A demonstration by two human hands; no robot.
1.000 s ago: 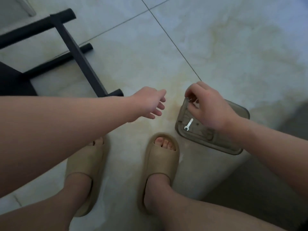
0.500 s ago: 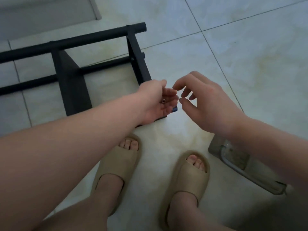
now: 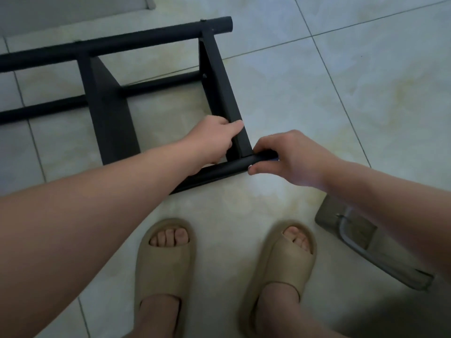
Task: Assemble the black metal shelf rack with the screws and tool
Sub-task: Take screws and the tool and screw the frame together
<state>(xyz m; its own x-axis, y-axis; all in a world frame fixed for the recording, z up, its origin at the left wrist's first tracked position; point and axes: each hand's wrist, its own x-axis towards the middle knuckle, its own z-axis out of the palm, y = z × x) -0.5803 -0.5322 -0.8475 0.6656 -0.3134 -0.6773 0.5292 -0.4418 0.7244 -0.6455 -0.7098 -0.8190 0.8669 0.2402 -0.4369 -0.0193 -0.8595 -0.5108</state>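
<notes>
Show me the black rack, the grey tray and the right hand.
black rack [image 3: 107, 113], head view, on its flat panel.
grey tray [image 3: 327, 215], head view, on its rim's left corner.
right hand [image 3: 292, 157], head view, on its back.

1. Shelf rack [image 3: 219, 93]: its long tubes run off the left edge.
2. Near tube [image 3: 227, 168]: left portion hidden beneath the left forearm; right end covered by the right hand [image 3: 292, 157].
3. Left hand [image 3: 212, 139]: fingertips concealed behind the rack.
4. Blue item [image 3: 275, 158] under the right hand's fingers: too small to identify.
5. Container [image 3: 327, 215]: largely masked by the right forearm.
</notes>
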